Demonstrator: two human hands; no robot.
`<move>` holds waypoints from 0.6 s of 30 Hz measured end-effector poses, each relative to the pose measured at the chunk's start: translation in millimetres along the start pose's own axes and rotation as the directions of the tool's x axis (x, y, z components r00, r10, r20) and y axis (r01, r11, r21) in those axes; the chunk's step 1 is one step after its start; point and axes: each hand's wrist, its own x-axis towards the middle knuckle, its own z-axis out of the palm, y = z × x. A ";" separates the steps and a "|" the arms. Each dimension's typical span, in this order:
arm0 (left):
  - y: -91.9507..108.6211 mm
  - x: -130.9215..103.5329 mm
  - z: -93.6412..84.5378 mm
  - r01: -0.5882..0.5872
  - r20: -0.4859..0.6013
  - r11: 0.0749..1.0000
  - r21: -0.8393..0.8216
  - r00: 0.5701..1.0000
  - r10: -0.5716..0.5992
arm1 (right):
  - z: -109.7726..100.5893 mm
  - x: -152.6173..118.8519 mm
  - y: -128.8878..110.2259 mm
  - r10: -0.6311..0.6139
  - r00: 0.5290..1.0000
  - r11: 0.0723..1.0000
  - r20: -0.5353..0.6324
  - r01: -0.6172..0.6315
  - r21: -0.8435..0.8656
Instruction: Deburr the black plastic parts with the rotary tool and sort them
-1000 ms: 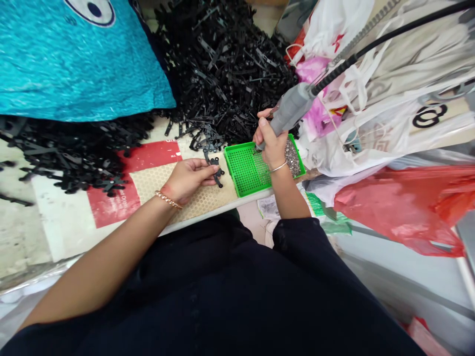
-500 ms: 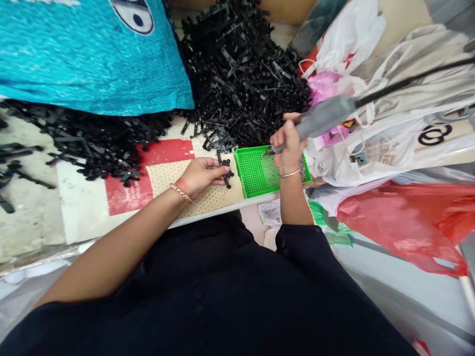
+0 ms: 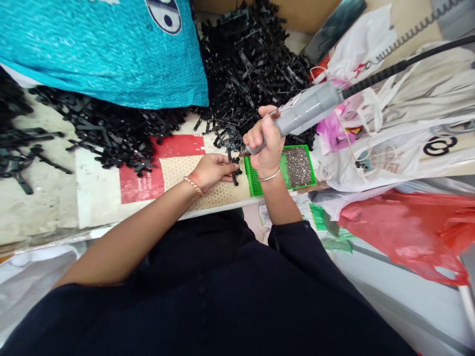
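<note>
Between the thumb and fingers of my left hand [image 3: 215, 170] is a small black plastic part [image 3: 236, 171], held over the tan honeycomb-patterned mat [image 3: 185, 170]. My right hand [image 3: 266, 143] wraps round a grey electric screwdriver [image 3: 308, 109], whose tip points left and down close to that part. Whether the tip touches it I cannot tell. Just beneath and beyond my right wrist lies a green perforated tray [image 3: 255, 182]; small metal screws [image 3: 299, 167] fill its right side.
Behind the hands rises a big heap of black plastic parts [image 3: 252, 69], with another pile [image 3: 111, 133] at left beneath a blue bag [image 3: 111, 54]. The screwdriver's black cable [image 3: 401, 66] runs off to the upper right. White plastic bags [image 3: 401, 123] and a red bag [image 3: 404, 232] crowd the right.
My right hand has brought the screwdriver left, from over the green tray to beside the black part, uncovering the screws. My left hand keeps its grip. The view has shifted slightly.
</note>
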 end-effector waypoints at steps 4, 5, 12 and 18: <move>-0.5 0.7 -0.3 -0.004 0.008 1.000 -0.004 1.000 0.004 | -1.8 1.1 2.4 -0.034 0.999 0.999 0.004 0.034 -0.038; -0.6 0.9 -0.4 -0.003 0.009 1.000 -0.004 1.000 0.004 | -2.1 1.0 2.9 -0.041 0.999 0.998 0.007 0.042 -0.040; -1.4 1.2 0.1 -0.008 0.004 1.000 0.001 1.000 0.008 | -0.9 -0.7 4.5 -0.028 0.999 0.995 -0.029 0.025 -0.098; -1.3 0.6 -0.2 -0.010 0.008 1.000 0.008 1.000 0.010 | -2.5 -1.6 8.0 -0.055 0.998 0.997 0.012 0.056 -0.044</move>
